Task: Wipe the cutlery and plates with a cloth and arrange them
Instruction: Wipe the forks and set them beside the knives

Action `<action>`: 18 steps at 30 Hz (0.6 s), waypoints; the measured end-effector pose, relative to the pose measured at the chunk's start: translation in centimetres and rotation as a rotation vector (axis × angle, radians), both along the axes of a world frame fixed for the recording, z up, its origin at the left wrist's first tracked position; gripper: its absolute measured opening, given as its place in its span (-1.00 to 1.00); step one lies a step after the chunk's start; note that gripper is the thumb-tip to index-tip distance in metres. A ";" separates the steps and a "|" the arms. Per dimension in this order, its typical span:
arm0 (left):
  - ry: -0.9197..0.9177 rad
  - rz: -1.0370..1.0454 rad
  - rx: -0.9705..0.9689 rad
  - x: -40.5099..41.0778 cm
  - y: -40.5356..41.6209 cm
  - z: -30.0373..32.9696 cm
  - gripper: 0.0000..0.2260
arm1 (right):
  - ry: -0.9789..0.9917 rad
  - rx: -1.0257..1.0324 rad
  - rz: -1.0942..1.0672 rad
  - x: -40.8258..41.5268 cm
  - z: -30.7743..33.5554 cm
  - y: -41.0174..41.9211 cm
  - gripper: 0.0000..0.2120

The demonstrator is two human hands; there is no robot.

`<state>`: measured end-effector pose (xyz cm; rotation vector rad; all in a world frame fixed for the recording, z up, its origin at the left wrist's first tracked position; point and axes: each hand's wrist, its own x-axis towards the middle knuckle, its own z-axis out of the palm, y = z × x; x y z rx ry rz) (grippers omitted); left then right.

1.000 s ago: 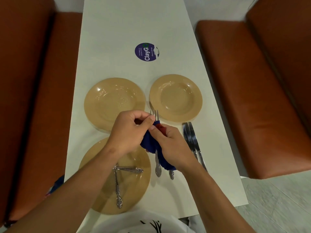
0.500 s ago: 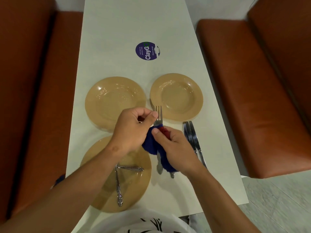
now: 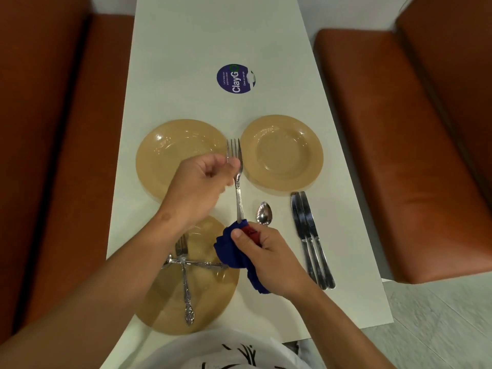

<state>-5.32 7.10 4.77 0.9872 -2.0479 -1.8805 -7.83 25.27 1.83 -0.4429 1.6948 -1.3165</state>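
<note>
My left hand (image 3: pixel 202 179) pinches a silver fork (image 3: pixel 237 182) just below its tines and holds it above the table. The fork's handle end runs into a blue and red cloth (image 3: pixel 234 251), which my right hand (image 3: pixel 266 257) grips around it. Three tan plates lie on the white table (image 3: pixel 191 49): a large one (image 3: pixel 165 155) at the left, a smaller one (image 3: pixel 282 153) at the right, and a near one (image 3: pixel 210 299) that carries a fork (image 3: pixel 186 283) and another piece of cutlery (image 3: pixel 197 263) crossed.
A spoon (image 3: pixel 264 213) lies on the table beside the cloth. Two or three knives (image 3: pixel 310 235) lie side by side near the right edge. A purple round sticker (image 3: pixel 235 79) is farther up the table. Brown benches (image 3: pixel 399 145) flank both sides.
My left hand has pulled the fork away from me, so most of its handle now shows out of the cloth. My right hand has slid with the cloth to the handle end, uncovering the spoon.
</note>
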 end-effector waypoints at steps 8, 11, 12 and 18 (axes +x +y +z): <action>-0.095 -0.168 -0.017 1.5 1.5 -1.7 -0.85 | 0.069 0.069 0.068 -1.2 -0.4 0.0 -0.70; -0.083 -0.101 -0.035 1.7 1.1 -1.9 -0.84 | 0.065 0.207 0.236 -2.6 -0.1 0.8 -0.75; -0.079 -0.095 -0.031 1.7 1.0 -1.9 -0.84 | 0.091 0.256 0.253 -3.3 0.0 1.1 -0.74; -0.106 -0.190 -0.028 2.3 2.0 -2.5 -0.85 | -0.112 0.113 -0.389 -6.6 1.2 0.6 -0.70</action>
